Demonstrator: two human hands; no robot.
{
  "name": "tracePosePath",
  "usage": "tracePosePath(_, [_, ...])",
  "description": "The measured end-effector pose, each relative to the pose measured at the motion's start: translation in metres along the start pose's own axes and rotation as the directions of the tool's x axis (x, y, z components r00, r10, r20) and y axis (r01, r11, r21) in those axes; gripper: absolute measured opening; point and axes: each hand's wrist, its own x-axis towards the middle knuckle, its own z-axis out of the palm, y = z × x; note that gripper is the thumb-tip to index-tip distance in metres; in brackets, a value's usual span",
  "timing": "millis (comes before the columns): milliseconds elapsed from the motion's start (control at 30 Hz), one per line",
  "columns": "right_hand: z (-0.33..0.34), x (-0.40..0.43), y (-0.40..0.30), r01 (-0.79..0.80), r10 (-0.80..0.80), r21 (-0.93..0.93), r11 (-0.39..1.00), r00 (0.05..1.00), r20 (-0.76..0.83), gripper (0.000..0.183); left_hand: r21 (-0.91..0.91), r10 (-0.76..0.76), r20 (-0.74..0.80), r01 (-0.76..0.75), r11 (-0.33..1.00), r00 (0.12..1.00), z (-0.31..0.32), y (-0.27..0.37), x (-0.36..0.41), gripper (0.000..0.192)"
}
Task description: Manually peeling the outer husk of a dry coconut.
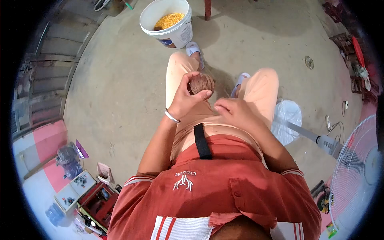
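Observation:
My left hand (pixel 187 94), with a silver bangle at its wrist, grips a ball of brown yarn or cord (pixel 203 84) above my lap. Its fingers wrap the far side of the ball and the thumb lies along its near side. Just right of the ball and apart from it is my right hand (pixel 232 111), its fingers curled in and slightly blurred. Whether a strand runs between those fingers cannot be made out. Below both hands are my light peach trousers (pixel 261 90).
Beyond my feet stands a white bucket (pixel 181 37) with yellow grains, perhaps corn, inside. To the right are a standing fan (pixel 357 174), a plastic-covered round base (pixel 286 120) and a cable with a power strip (pixel 327 121). Large water bottles (pixel 69 159) and a red crate (pixel 99 201) sit at lower left.

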Motion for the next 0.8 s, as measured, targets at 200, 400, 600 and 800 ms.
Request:
tracePosePath(200, [-0.037, 0.026, -0.012, 0.255, -0.274, -0.2, 0.946, 0.959, -0.072, 0.011, -0.419, -0.214, 0.474, 0.432, 0.799, 0.854, 0.004, 0.008, -0.012, 0.056])
tracePosePath(400, [-0.027, 0.033, 0.026, 0.147, -0.159, -0.081, 0.986, 0.971, -0.178, 0.011, -0.633, -0.217, 0.608, 0.632, 0.448, 0.763, 0.007, 0.022, -0.019, 0.062])
tracePosePath(600, [0.004, -0.003, 0.021, -0.147, 0.146, -0.111, 0.983, 0.989, -0.018, 0.014, -0.848, -0.17, 0.362, 0.4, 0.349, 0.916, -0.004, 0.008, -0.008, 0.06])
tracePosePath(800, [-0.011, 0.006, -0.023, 0.259, -0.254, -0.127, 0.957, 0.966, 0.057, 0.014, -0.277, -0.25, 0.088, 0.265, 0.924, 0.964, -0.006, -0.017, -0.007, 0.06])
